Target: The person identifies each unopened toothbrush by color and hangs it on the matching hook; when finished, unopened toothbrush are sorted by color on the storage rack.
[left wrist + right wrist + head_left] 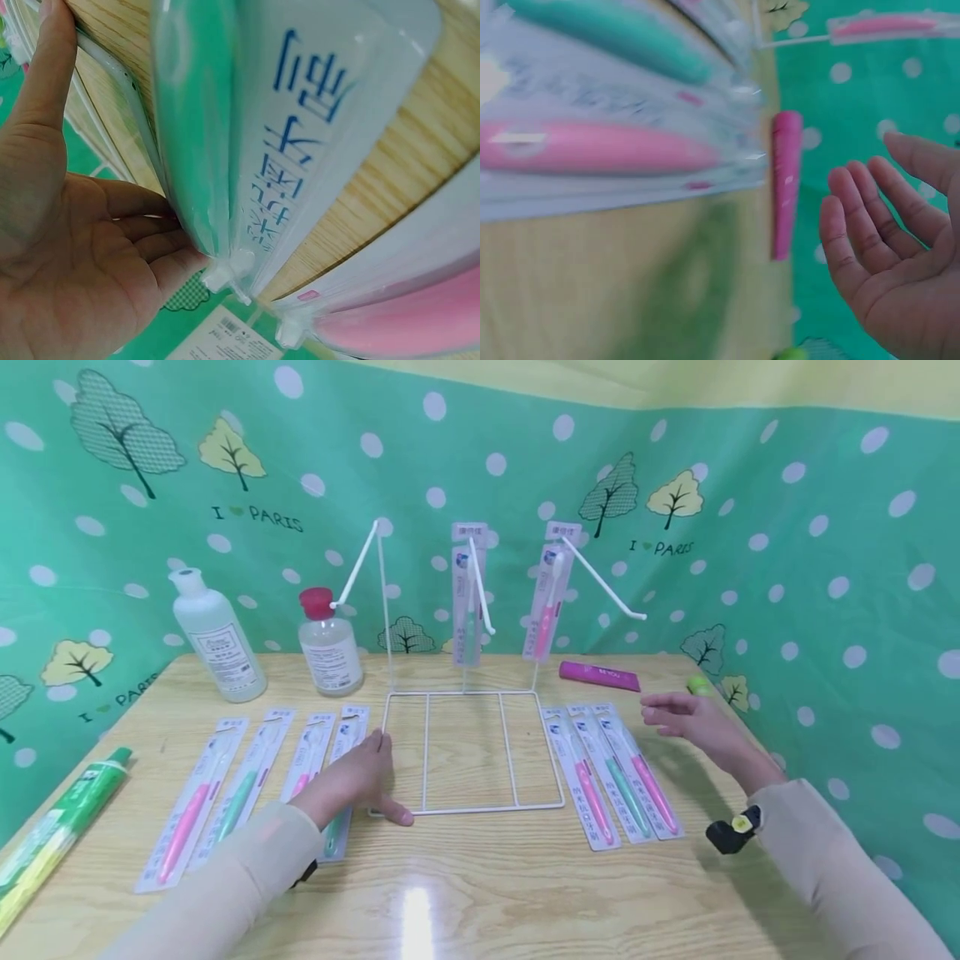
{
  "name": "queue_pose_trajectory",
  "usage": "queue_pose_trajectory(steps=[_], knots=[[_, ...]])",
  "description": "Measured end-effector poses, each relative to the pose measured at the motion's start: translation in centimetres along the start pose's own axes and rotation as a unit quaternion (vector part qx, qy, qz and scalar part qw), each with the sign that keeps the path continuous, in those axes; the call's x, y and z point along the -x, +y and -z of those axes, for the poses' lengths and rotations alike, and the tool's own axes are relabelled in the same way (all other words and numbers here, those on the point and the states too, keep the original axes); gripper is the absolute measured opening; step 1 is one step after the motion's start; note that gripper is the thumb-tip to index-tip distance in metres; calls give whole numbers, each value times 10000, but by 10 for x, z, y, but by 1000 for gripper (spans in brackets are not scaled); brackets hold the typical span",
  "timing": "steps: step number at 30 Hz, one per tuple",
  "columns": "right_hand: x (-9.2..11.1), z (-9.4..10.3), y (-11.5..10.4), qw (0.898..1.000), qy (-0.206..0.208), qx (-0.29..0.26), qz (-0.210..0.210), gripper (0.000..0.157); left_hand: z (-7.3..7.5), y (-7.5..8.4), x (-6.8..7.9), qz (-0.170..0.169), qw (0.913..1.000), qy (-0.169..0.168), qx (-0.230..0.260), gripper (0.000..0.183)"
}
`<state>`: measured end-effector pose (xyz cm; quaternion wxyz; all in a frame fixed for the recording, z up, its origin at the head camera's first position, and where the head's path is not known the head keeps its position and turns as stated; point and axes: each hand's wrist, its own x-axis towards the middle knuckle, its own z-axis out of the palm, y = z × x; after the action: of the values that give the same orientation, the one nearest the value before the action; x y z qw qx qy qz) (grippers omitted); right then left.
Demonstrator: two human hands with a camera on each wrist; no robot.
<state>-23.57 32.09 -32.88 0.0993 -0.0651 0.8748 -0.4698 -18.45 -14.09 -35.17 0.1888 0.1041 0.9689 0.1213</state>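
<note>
A white wire rack [465, 811] stands mid-table with three long hooks. From the middle hook hangs a green packaged toothbrush [469, 597], and a pink packaged toothbrush [548, 602] is on the right one. My left hand [367, 777] rests at the rack's front left corner, its thumb on the front wire and its fingers along the left side. A green packaged toothbrush [199, 127] lies beside that hand. Raised above the table's right side, my right hand [900, 232] holds nothing, fingers loosely bent. It is nearest three packaged toothbrushes [617, 777] and a magenta tube [600, 676].
Several packaged toothbrushes [187, 818] lie left of the rack. Behind them stand a white bottle [219, 639] and a red-capped bottle [331, 652]. A green tube [60, 827] lies at the left edge; a small green object [699, 685] sits at the right back. A patterned curtain [510, 468] closes the back.
</note>
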Motion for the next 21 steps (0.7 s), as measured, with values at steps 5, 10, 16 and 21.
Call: queue_pose_trajectory(steps=[5, 10, 16, 21], knots=[[0, -6, 27, 9989, -265, 143, -355, 57, -1, -1, -1, -23, 10000, 3, 6, 136], [-4, -13, 35, 9935, -357, 861, -652, 63, -1, -1, -1, -81, 9999, 20, -115, 135], [-8, -19, 27, 9879, -359, 1335, -701, 66, -1, -1, -2, -155, 9996, 9, -221, 136], [-12, -23, 23, 9861, -277, 1438, -783, 66, -2, -3, -3, -153, 9997, 16, -170, 137]])
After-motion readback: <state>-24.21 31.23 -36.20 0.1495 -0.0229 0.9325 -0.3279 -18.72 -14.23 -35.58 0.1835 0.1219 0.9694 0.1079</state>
